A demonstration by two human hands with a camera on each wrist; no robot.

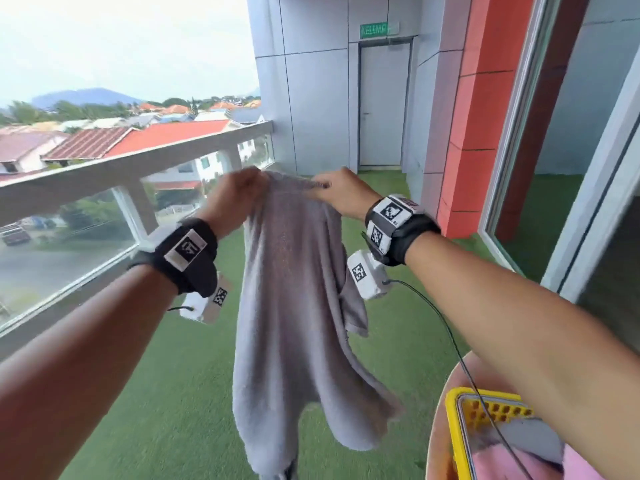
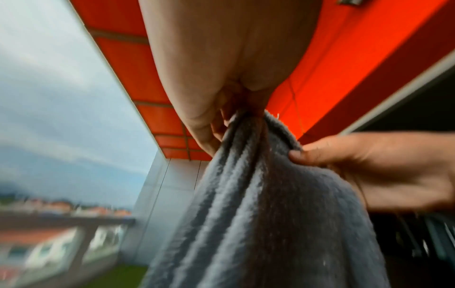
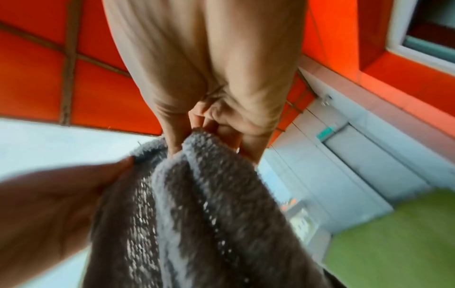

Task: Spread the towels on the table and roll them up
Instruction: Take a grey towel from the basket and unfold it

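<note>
From the head camera, the left hand (image 1: 239, 192) and right hand (image 1: 341, 192) both pinched the top edge of the grey towel (image 1: 294, 306), which hung in the air over the green turf (image 1: 173, 393), clear of the pink table (image 1: 440, 427) at lower right, where a yellow basket (image 1: 453, 431) sat. Left wrist: fingers curled tight on bunched towel (image 2: 258, 224), the right hand (image 2: 381, 171) gripping beside. Right wrist: fingers clamped on the towel (image 3: 209, 214), the left hand (image 3: 49, 204) alongside.
</note>
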